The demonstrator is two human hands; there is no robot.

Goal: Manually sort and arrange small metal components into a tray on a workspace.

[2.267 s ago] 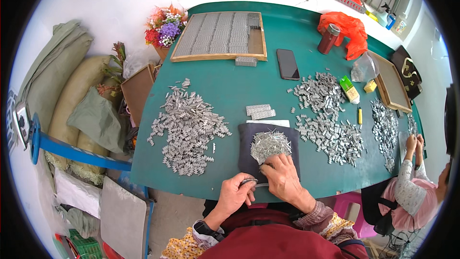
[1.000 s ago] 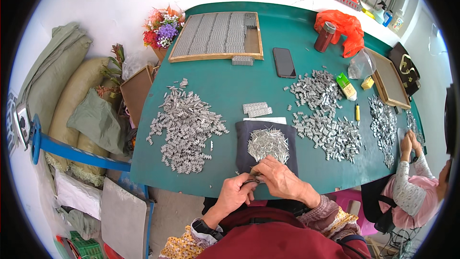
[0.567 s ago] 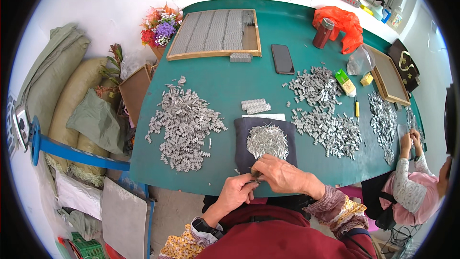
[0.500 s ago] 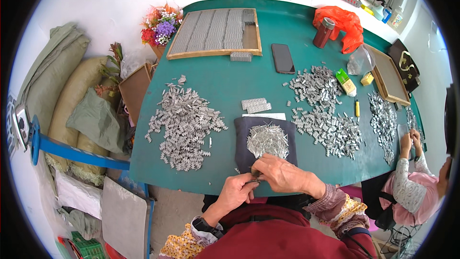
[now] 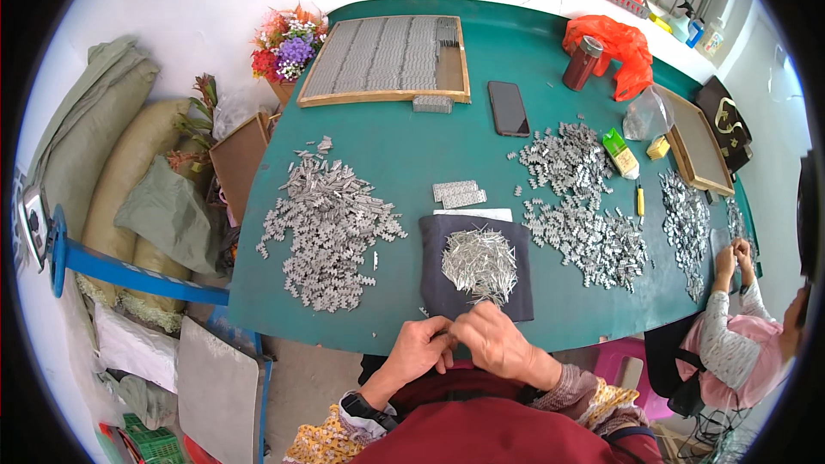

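My left hand (image 5: 419,346) and my right hand (image 5: 497,339) meet at the table's front edge, fingertips pinched close together. Whatever lies between the fingers is too small and too covered to make out. Just beyond them, a heap of thin silvery pins (image 5: 479,263) rests on a dark folded cloth (image 5: 433,288). A pile of small grey zigzag-edged metal pieces (image 5: 326,236) spreads to the left. More such pieces (image 5: 589,241) lie to the right. Behind the cloth sit two short rows of joined grey pieces (image 5: 461,194).
At the back, a wooden-framed tray (image 5: 369,56) holds long rows of grey pieces. A phone (image 5: 508,108), a dark red flask (image 5: 583,63), a red plastic bag (image 5: 632,56) and a glue bottle (image 5: 620,155) lie rightward. Another person's hands (image 5: 735,256) work at the far right.
My right hand has shifted slightly down and left, closer over my left fingertips. The small dark thing glimpsed between my fingers is now covered. The view has tilted a little.
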